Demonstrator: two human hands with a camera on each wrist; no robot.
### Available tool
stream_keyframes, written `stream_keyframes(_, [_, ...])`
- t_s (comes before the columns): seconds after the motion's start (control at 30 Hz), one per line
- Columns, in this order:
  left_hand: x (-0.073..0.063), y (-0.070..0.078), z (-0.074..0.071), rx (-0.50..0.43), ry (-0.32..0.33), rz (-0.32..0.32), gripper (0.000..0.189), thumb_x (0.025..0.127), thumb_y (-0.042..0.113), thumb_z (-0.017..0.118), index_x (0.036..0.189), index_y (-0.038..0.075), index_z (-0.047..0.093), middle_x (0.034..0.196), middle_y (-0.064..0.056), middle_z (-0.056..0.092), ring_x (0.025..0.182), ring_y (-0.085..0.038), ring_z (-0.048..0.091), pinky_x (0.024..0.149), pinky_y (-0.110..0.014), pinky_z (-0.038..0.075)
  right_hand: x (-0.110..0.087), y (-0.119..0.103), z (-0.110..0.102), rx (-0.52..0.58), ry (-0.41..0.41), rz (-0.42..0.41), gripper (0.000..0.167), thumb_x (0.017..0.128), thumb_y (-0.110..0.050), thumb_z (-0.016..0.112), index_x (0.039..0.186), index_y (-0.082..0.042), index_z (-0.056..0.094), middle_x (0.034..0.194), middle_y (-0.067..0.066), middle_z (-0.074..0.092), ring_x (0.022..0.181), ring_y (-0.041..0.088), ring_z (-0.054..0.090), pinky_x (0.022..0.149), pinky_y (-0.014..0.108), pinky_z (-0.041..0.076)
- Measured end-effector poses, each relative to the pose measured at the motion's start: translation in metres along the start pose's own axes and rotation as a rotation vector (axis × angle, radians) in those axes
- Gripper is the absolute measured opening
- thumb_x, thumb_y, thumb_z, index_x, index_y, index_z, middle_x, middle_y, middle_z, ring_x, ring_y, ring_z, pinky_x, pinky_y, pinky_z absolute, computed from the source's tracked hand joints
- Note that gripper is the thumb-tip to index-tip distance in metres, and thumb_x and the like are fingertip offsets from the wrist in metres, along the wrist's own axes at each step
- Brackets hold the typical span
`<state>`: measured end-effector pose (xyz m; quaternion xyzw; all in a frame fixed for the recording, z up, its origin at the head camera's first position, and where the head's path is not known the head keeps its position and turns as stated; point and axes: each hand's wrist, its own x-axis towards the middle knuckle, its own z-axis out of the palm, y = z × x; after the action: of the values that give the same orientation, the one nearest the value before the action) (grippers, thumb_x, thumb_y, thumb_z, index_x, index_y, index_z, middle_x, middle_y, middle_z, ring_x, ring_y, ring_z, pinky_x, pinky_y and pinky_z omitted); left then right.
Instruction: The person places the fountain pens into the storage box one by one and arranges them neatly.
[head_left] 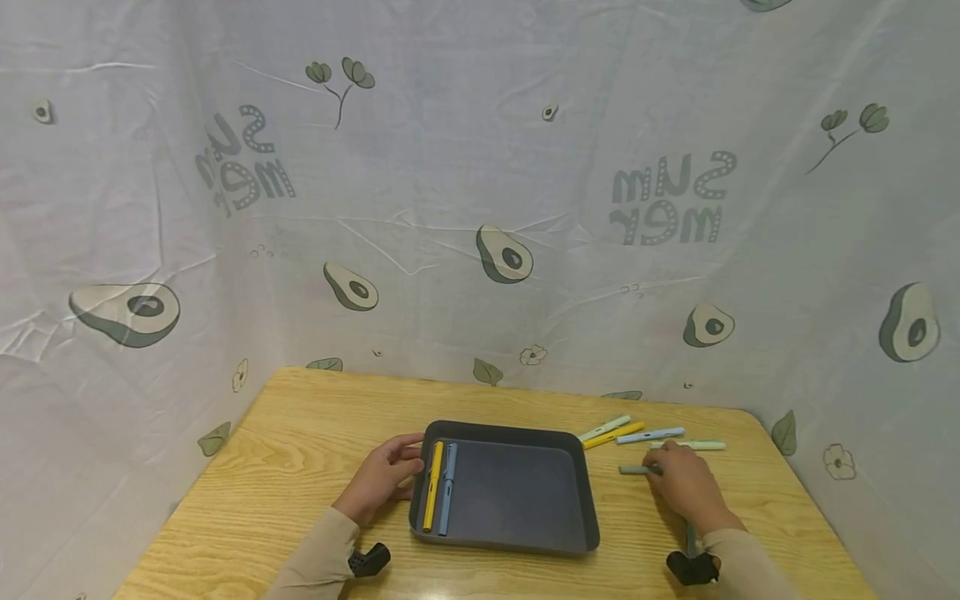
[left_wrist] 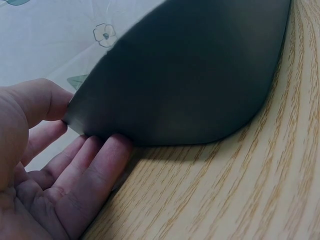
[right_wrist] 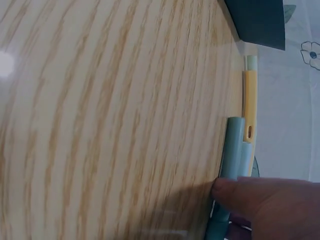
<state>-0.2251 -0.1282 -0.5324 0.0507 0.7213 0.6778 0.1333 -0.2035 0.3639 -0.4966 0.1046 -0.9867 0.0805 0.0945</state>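
Note:
A dark grey tray (head_left: 517, 500) lies on the table, with a yellow pen (head_left: 432, 492) and a blue pen (head_left: 447, 496) side by side along its left inner side. My left hand (head_left: 384, 477) holds the tray's left edge. In the left wrist view, the thumb is at the rim and the fingertips (left_wrist: 120, 142) touch the tray's outer wall. To the right of the tray, my right hand (head_left: 684, 485) pinches a grey-green pen (head_left: 632, 470), close over the table. The right wrist view shows the thumb against that pen (right_wrist: 233, 147), its lower part partly hidden by the hand.
Behind the right hand lie a pale green pen (head_left: 604, 427), a yellow pen (head_left: 615, 435), a light blue pen (head_left: 650, 435) and another pale green pen (head_left: 705, 445). A printed curtain (head_left: 435, 192) hangs around the wooden table (head_left: 300, 433).

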Motion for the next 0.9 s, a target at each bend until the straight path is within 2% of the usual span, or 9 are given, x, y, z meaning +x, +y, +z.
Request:
stream_keyframes(0.27, [0.001, 0.001, 0.003, 0.006, 0.003, -0.008, 0.051, 0.101, 0.012, 0.065, 0.150, 0.007, 0.051, 0.136, -0.020, 0.061, 0.111, -0.026, 0.067, 0.075, -0.042, 0.062, 0.006, 0.001, 0.001, 0.094, -0.082, -0.037, 0.013, 0.085, -0.004, 0.081, 0.094, -0.012, 0.076, 0.088, -0.003, 0.067, 0.082, 0.020, 0.063, 0.076, 0.043, 0.056])
stream_keyframes(0.43, [0.001, -0.001, 0.003, 0.006, 0.004, -0.011, 0.052, 0.101, 0.012, 0.065, 0.151, 0.007, 0.051, 0.137, -0.020, 0.060, 0.112, -0.027, 0.066, 0.075, -0.042, 0.062, 0.001, 0.003, 0.000, 0.049, -0.061, -0.048, 0.016, 0.084, -0.004, 0.082, 0.098, -0.011, 0.076, 0.091, 0.001, 0.064, 0.083, 0.023, 0.061, 0.074, 0.046, 0.054])
stream_keyframes(0.5, [0.001, -0.002, 0.003, 0.009, 0.006, -0.015, 0.052, 0.101, 0.012, 0.066, 0.151, 0.007, 0.051, 0.137, -0.020, 0.060, 0.112, -0.027, 0.066, 0.075, -0.042, 0.062, -0.001, 0.004, -0.002, 0.036, -0.062, -0.015, 0.014, 0.086, -0.005, 0.079, 0.100, -0.009, 0.075, 0.092, 0.004, 0.062, 0.082, 0.025, 0.059, 0.072, 0.048, 0.053])
stream_keyframes(0.6, [0.000, -0.003, 0.002, 0.010, 0.012, -0.019, 0.053, 0.101, 0.013, 0.066, 0.151, 0.007, 0.051, 0.137, -0.020, 0.060, 0.111, -0.027, 0.066, 0.075, -0.042, 0.062, -0.002, 0.005, -0.008, 0.065, -0.091, 0.087, 0.012, 0.093, -0.009, 0.072, 0.104, -0.005, 0.075, 0.093, 0.007, 0.065, 0.076, 0.022, 0.058, 0.066, 0.045, 0.052])
stream_keyframes(0.7, [0.001, -0.002, 0.001, 0.010, 0.019, -0.016, 0.052, 0.101, 0.013, 0.067, 0.150, 0.008, 0.051, 0.137, -0.020, 0.060, 0.111, -0.027, 0.067, 0.075, -0.043, 0.062, -0.001, 0.004, -0.012, 0.110, -0.135, 0.195, 0.017, 0.100, -0.018, 0.066, 0.105, -0.004, 0.075, 0.086, 0.005, 0.068, 0.065, 0.017, 0.055, 0.057, 0.039, 0.048])
stream_keyframes(0.8, [0.001, -0.002, 0.001, 0.015, 0.023, -0.015, 0.052, 0.101, 0.013, 0.067, 0.150, 0.007, 0.052, 0.137, -0.020, 0.061, 0.111, -0.027, 0.067, 0.075, -0.042, 0.062, 0.001, 0.000, -0.013, 0.131, -0.172, 0.279, 0.024, 0.103, -0.026, 0.062, 0.098, -0.006, 0.074, 0.073, 0.000, 0.065, 0.059, 0.016, 0.050, 0.053, 0.034, 0.041])
stream_keyframes(0.9, [0.001, -0.001, 0.001, 0.015, 0.023, -0.017, 0.051, 0.101, 0.012, 0.067, 0.149, 0.007, 0.052, 0.137, -0.020, 0.061, 0.112, -0.027, 0.067, 0.075, -0.042, 0.062, 0.002, -0.004, -0.013, 0.157, -0.179, 0.334, 0.028, 0.103, -0.029, 0.062, 0.093, -0.005, 0.073, 0.069, 0.000, 0.061, 0.059, 0.018, 0.048, 0.053, 0.033, 0.037])
